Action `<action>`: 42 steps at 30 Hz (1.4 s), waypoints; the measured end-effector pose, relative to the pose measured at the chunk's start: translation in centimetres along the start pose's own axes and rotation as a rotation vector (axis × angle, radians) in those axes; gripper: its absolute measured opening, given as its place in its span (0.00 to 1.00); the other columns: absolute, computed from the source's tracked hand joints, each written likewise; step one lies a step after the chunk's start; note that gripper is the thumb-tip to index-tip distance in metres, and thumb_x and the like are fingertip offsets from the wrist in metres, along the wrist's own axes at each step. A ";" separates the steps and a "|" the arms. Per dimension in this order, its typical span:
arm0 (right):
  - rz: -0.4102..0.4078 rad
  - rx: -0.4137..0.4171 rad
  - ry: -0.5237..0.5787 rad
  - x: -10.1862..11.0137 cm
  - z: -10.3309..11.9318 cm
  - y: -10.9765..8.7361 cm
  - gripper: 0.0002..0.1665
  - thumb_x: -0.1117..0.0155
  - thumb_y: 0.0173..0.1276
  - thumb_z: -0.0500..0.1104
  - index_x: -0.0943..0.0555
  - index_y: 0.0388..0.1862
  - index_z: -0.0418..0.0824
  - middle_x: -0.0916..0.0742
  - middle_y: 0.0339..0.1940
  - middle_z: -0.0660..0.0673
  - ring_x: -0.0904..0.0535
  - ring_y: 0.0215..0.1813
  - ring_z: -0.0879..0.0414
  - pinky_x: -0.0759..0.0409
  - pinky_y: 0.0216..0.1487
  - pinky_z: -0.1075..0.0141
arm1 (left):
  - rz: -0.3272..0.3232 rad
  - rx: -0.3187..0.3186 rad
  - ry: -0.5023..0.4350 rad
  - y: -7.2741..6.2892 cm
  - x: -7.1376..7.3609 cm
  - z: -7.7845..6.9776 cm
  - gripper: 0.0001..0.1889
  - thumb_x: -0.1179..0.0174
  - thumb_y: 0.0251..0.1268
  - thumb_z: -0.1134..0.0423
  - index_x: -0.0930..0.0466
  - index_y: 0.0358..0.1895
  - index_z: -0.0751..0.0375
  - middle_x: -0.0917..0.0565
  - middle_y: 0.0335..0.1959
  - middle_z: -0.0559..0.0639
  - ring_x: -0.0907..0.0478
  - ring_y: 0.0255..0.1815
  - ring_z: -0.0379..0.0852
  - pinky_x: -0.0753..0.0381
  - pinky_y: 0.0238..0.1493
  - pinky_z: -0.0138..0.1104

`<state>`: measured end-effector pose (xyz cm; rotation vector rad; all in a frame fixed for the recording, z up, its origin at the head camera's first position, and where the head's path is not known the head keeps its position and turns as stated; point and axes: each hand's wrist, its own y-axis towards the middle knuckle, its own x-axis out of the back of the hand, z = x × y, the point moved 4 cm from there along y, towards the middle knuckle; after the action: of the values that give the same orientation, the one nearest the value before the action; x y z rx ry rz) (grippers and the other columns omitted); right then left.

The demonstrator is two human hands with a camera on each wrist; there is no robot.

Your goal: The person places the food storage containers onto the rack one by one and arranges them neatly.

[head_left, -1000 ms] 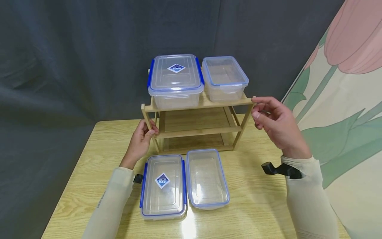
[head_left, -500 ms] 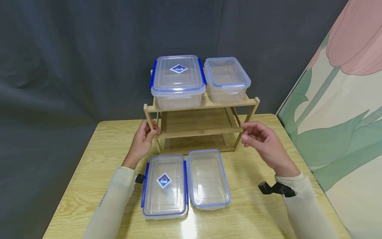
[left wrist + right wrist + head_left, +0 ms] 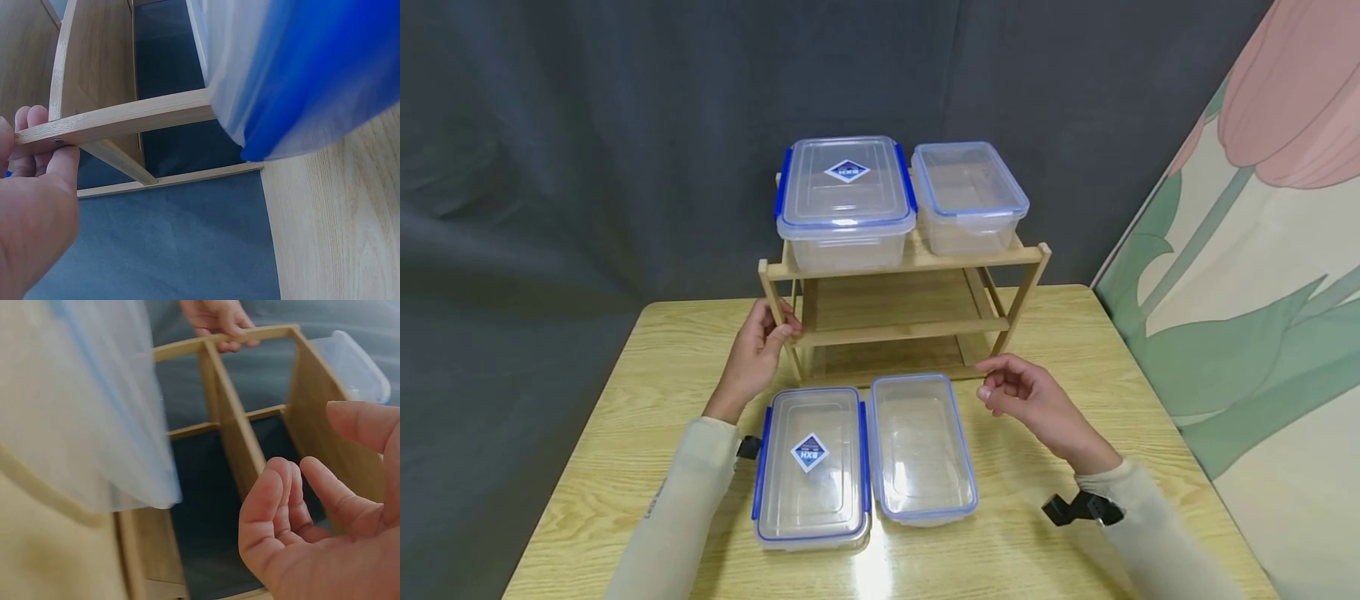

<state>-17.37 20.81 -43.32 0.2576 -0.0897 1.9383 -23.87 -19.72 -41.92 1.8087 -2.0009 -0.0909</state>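
Note:
A three-tier wooden rack (image 3: 902, 333) stands at the back of the table. My left hand (image 3: 751, 354) grips its front left leg at middle-shelf height; in the left wrist view, thumb and fingers wrap the wooden post (image 3: 125, 119). Beside the rack's lower front right corner hovers my right hand (image 3: 1037, 408), fingers loosely bent and holding nothing, as the right wrist view confirms. Close to its left lies a shallow clear food container (image 3: 921, 450) with a light blue rim. Next to that is a clear container with dark blue side clips (image 3: 811, 492) and a diamond label.
On the rack's top shelf sit a large container with blue clips (image 3: 850, 200) and a smaller clear one (image 3: 973, 187). A dark curtain (image 3: 700, 125) hangs behind the wooden table (image 3: 602, 467). Floral fabric (image 3: 1262, 358) covers the right side.
My right hand has come down from the rack's top right corner, past the middle rail, to the lower right corner. My left hand keeps its grip on the left leg.

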 end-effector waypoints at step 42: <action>0.181 -0.040 0.185 -5.6 -7.4 -5.8 0.38 0.32 0.73 0.30 0.36 0.78 0.30 0.21 0.38 0.44 0.19 0.30 0.65 0.13 0.31 0.65 | -0.007 0.003 -0.016 0.1 0.0 0.2 0.12 0.53 0.86 0.68 0.32 0.63 0.69 0.20 0.50 0.63 0.18 0.53 0.51 0.16 0.57 0.25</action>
<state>-11.05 19.26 -52.07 0.0433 -0.0305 2.1286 -24.06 -19.76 -42.08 1.8228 -2.0069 -0.1055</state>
